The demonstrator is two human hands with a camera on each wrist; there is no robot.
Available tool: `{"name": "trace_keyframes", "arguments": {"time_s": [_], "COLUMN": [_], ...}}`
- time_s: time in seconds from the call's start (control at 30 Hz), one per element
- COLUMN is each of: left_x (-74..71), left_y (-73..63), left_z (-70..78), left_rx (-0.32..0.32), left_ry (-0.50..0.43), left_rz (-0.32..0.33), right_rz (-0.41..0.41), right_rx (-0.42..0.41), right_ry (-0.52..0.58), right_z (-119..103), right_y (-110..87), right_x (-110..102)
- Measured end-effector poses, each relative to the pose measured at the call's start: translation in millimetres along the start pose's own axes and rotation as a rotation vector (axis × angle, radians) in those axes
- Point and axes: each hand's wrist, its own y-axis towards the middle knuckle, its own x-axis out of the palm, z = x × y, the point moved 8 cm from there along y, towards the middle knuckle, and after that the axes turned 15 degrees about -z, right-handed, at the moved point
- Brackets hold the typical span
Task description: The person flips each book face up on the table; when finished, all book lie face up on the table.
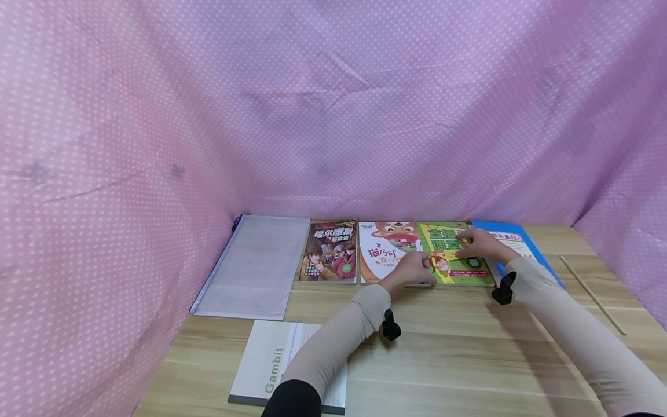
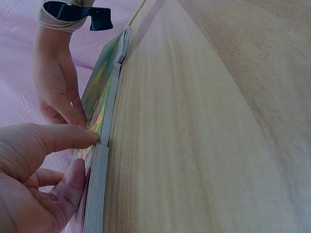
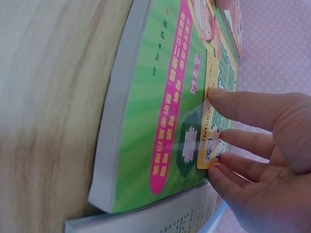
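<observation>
My left hand (image 1: 410,269) lies over the lower right corner of a white book with a red cartoon cover (image 1: 374,240). In the left wrist view, its thumb reaches out straight to the near edge of the neighbouring green book (image 1: 471,273), and its other fingers bend loosely over the white book. My right hand (image 1: 482,243) touches the upper right part of the green book's cover. The right wrist view has its fingertips (image 3: 216,94) resting on the yellow title panel, with nothing gripped. Both books lie flat, side by side.
To the left lie a dark comic-style book (image 1: 329,255) and a pale mesh zip pouch (image 1: 255,260). A Gambit notepad (image 1: 255,365) is under the left forearm. On the right are a blue folder (image 1: 497,226) with a white-covered item on it and a thin stick (image 1: 594,296). Pink dotted cloth (image 1: 333,145) surrounds the table.
</observation>
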Motion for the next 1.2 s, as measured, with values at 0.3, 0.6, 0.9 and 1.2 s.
{"name": "trace_keyframes", "arguments": {"time_s": [0.3,0.6,0.9,1.2], "left_x": [-0.9,4.1,22.5,38.1], "left_y": [-1.5,-1.5,-3.3,6.2], "left_z": [1.6,15.2,39.9,56.5], "left_rx": [0.009,0.1,0.19,0.191], "left_ry": [0.006,-0.011,-0.051,-0.106], "left_rz": [0.014,0.015,-0.03,-0.04], "right_rz": [-0.013,0.016,0.023,0.014], "right_rx": [0.027,0.026,0.007,0.128], "right_ry": [0.027,0.081,0.049,0.027], "right_z": [-5,-22,-7,32], "right_y": [-3.8,-26.0,-47.3,-64.9], "right_x": [-9,-40,-46,-53]}}
